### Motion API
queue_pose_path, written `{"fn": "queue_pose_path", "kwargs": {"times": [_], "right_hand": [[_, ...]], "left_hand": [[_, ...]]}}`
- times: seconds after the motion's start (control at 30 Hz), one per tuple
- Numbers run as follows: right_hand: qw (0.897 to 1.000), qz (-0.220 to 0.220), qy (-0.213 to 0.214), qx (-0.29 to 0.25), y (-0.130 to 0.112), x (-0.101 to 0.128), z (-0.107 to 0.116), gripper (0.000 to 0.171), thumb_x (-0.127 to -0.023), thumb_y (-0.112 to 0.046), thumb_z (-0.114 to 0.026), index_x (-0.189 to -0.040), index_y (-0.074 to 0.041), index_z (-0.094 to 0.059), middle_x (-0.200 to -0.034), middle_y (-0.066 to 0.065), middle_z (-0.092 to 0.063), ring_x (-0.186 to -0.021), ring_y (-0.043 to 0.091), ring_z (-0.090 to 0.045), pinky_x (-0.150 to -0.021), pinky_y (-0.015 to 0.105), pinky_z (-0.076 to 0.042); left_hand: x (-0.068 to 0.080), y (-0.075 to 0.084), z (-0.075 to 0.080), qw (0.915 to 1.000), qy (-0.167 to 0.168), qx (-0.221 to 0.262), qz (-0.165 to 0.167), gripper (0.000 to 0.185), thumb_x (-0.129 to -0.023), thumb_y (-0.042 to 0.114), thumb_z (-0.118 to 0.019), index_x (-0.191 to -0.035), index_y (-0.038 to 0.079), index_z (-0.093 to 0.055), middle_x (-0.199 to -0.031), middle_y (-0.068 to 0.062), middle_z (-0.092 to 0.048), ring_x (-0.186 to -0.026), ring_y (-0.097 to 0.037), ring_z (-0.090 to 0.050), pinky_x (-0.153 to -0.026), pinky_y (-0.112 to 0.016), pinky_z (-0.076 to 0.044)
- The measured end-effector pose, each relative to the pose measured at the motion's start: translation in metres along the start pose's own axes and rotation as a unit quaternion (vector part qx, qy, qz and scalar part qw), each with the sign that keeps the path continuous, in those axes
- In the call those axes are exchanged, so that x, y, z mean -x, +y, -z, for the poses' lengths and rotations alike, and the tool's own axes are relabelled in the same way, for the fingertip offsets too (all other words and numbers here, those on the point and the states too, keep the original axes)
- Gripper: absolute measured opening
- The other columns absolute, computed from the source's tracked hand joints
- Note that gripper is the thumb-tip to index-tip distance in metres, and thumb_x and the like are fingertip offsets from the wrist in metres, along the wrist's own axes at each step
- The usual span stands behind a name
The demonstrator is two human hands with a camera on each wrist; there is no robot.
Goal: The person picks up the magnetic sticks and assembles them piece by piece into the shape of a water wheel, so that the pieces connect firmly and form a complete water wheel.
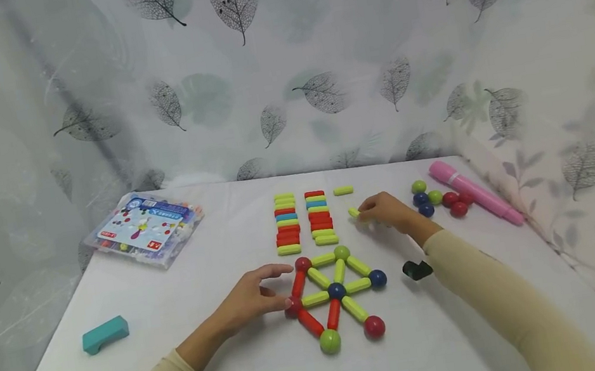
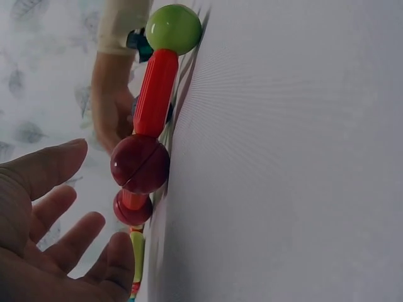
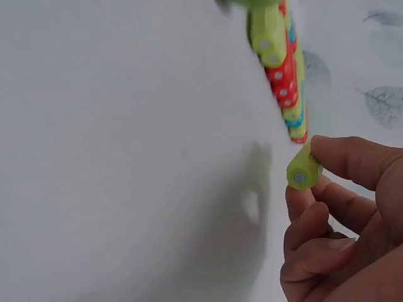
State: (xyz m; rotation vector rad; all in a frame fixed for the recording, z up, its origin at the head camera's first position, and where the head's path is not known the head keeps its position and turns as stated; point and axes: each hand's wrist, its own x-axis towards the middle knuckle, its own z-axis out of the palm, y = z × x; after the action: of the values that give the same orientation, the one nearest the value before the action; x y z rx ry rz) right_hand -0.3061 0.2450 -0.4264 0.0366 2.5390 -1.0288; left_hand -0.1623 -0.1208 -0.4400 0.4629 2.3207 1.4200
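Between thumb and fingers, my right hand [image 1: 385, 211] pinches a yellow-green magnetic rod [image 3: 303, 171], its round metal-tipped end facing the right wrist camera. My left hand [image 1: 253, 298] has its fingers spread at the left side of a flat wheel-like figure of rods and balls, close to a red ball [image 1: 294, 306]. In that figure a dark blue ball [image 1: 337, 291] sits at the centre, with yellow-green and red rods running outward. Around it stand a green ball [image 1: 330, 341], a red ball [image 1: 374, 326], a blue ball [image 1: 377, 278] and others.
Two columns of coloured rods [image 1: 287, 225] lie behind the figure, with a single yellow-green rod [image 1: 343, 191] beside them. Loose balls [image 1: 434, 197] and a pink marker-like stick [image 1: 474, 192] are at right. A clear plastic box [image 1: 145, 227] and a teal block [image 1: 105, 334] lie left.
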Motion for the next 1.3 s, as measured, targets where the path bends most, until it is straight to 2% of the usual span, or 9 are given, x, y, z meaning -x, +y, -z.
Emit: {"fn": "queue_pose_path", "kwargs": {"times": [0.07,0.17,0.37,0.53,0.73,0.87,0.97,1.17,1.3], "right_hand": [[0.999,-0.007,-0.014,-0.038,0.006,0.018,-0.002,0.043,-0.093,-0.03,-0.071,-0.129,-0.007,-0.066,-0.103,0.008,-0.063,-0.083,0.02,-0.053,-0.064,0.029,-0.042],[0.995,-0.014,-0.027,-0.096,0.012,0.048,-0.006,0.041,-0.093,-0.028,-0.072,-0.126,-0.004,-0.066,-0.09,0.005,-0.059,-0.069,0.016,-0.046,-0.054,0.026,-0.033],[0.982,-0.035,-0.044,-0.18,0.019,0.109,-0.022,0.037,-0.093,-0.026,-0.072,-0.122,-0.002,-0.066,-0.085,0.003,-0.059,-0.063,0.013,-0.044,-0.05,0.023,-0.031],[0.979,-0.035,-0.039,-0.199,0.025,0.141,-0.036,0.031,-0.091,-0.027,-0.073,-0.111,-0.004,-0.069,-0.081,0.004,-0.058,-0.06,0.013,-0.042,-0.048,0.022,-0.029],[0.978,-0.047,-0.019,-0.203,0.032,0.159,-0.05,0.031,-0.091,-0.027,-0.074,-0.111,-0.003,-0.07,-0.082,0.002,-0.062,-0.061,0.014,-0.045,-0.048,0.022,-0.031],[0.978,-0.06,-0.01,-0.199,0.033,0.166,-0.061,0.029,-0.09,-0.025,-0.076,-0.109,-0.004,-0.071,-0.082,0.001,-0.063,-0.062,0.015,-0.045,-0.049,0.023,-0.032],[0.978,-0.064,-0.005,-0.2,0.032,0.169,-0.066,0.026,-0.088,-0.024,-0.077,-0.104,-0.004,-0.072,-0.082,0.002,-0.063,-0.06,0.014,-0.045,-0.049,0.023,-0.031],[0.978,-0.068,-0.015,-0.198,0.032,0.173,-0.072,0.026,-0.087,-0.025,-0.077,-0.103,-0.004,-0.072,-0.081,0.003,-0.065,-0.058,0.013,-0.045,-0.048,0.022,-0.032],[0.977,-0.066,-0.017,-0.201,0.033,0.174,-0.073,0.028,-0.088,-0.027,-0.077,-0.103,-0.004,-0.072,-0.081,0.003,-0.066,-0.057,0.012,-0.045,-0.047,0.022,-0.032]], "left_hand": [[0.0,0.0,0.0,1.0,0.002,-0.004,0.005,0.06,-0.085,0.026,-0.083,-0.14,0.025,-0.061,-0.144,-0.004,-0.057,-0.119,-0.027,-0.06,-0.092,-0.044,-0.058],[-0.002,0.001,0.0,0.9999,0.003,-0.008,0.009,0.062,-0.084,0.026,-0.084,-0.141,0.027,-0.06,-0.145,-0.004,-0.056,-0.12,-0.028,-0.06,-0.091,-0.045,-0.058],[-0.007,0.001,0.001,0.9997,0.004,-0.008,0.022,0.065,-0.082,0.029,-0.085,-0.141,0.029,-0.059,-0.148,-0.004,-0.053,-0.121,-0.029,-0.059,-0.09,-0.046,-0.059],[-0.01,-0.002,0.001,0.9997,0.004,-0.004,0.026,0.066,-0.081,0.033,-0.086,-0.141,0.029,-0.06,-0.147,-0.005,-0.053,-0.123,-0.031,-0.059,-0.091,-0.047,-0.058],[-0.011,-0.004,0.0,0.9998,0.0,0.008,0.018,0.063,-0.082,0.031,-0.085,-0.14,0.028,-0.061,-0.148,-0.005,-0.053,-0.124,-0.03,-0.059,-0.093,-0.049,-0.057],[-0.011,-0.003,-0.002,0.9999,-0.011,0.007,0.011,0.064,-0.082,0.029,-0.085,-0.141,0.031,-0.06,-0.149,-0.006,-0.051,-0.11,-0.026,-0.065,-0.088,-0.043,-0.059],[-0.011,-0.002,-0.004,0.9998,-0.022,0.001,0.001,0.066,-0.082,0.028,-0.085,-0.143,0.033,-0.058,-0.151,-0.006,-0.049,-0.105,-0.025,-0.064,-0.084,-0.041,-0.059],[-0.01,0.001,-0.006,0.9988,-0.033,-0.015,-0.031,0.07,-0.083,0.03,-0.084,-0.147,0.033,-0.054,-0.154,-0.004,-0.047,-0.135,-0.034,-0.048,-0.099,-0.055,-0.053],[-0.011,0.003,-0.007,0.9967,-0.039,-0.035,-0.061,0.074,-0.083,0.029,-0.084,-0.15,0.03,-0.05,-0.156,-0.003,-0.046,-0.144,-0.035,-0.04,-0.107,-0.058,-0.047]]}}
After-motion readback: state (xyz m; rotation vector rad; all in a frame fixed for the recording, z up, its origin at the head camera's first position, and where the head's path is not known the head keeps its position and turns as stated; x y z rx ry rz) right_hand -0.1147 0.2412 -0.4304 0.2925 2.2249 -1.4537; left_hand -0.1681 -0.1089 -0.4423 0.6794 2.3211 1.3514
